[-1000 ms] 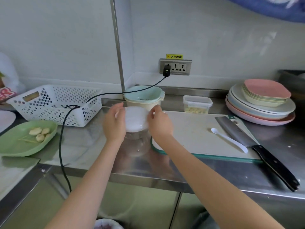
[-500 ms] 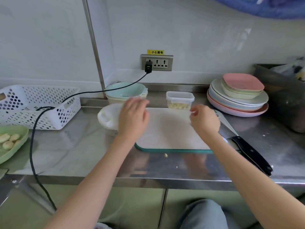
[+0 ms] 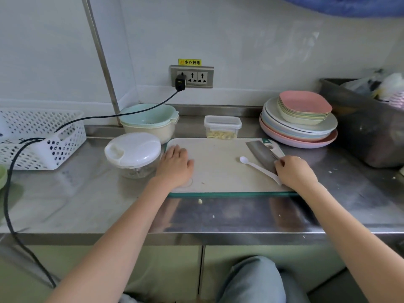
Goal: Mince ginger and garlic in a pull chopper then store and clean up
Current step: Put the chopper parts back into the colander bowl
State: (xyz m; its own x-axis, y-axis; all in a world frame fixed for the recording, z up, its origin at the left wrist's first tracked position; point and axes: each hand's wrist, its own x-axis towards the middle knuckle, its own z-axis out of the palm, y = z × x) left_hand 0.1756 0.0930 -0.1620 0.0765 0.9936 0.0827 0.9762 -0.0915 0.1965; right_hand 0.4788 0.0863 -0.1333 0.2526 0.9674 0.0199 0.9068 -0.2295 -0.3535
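The pull chopper (image 3: 133,154), a clear bowl under a white lid, stands on the steel counter left of the cutting board (image 3: 218,167). My left hand (image 3: 175,166) lies flat on the board's left part, fingers straight. My right hand (image 3: 294,171) is curled over the handle of the cleaver (image 3: 261,153), whose blade lies on the board's right side. A white spoon (image 3: 258,168) lies on the board beside the blade, its handle end under my right hand. A small lidded container (image 3: 222,127) holding pale chopped pieces stands behind the board.
A white perforated basket (image 3: 41,138) with a black cable (image 3: 8,193) stands at left. Nested mint and cream bowls (image 3: 150,121) sit behind the chopper. Stacked plates (image 3: 299,123) and a dark bin (image 3: 367,123) fill the right. Small crumbs (image 3: 200,201) lie near the counter's front edge.
Both hands let go of the chopper lid. My left hand moved onto the board and my right hand went right to the cleaver handle. The camera turned right.
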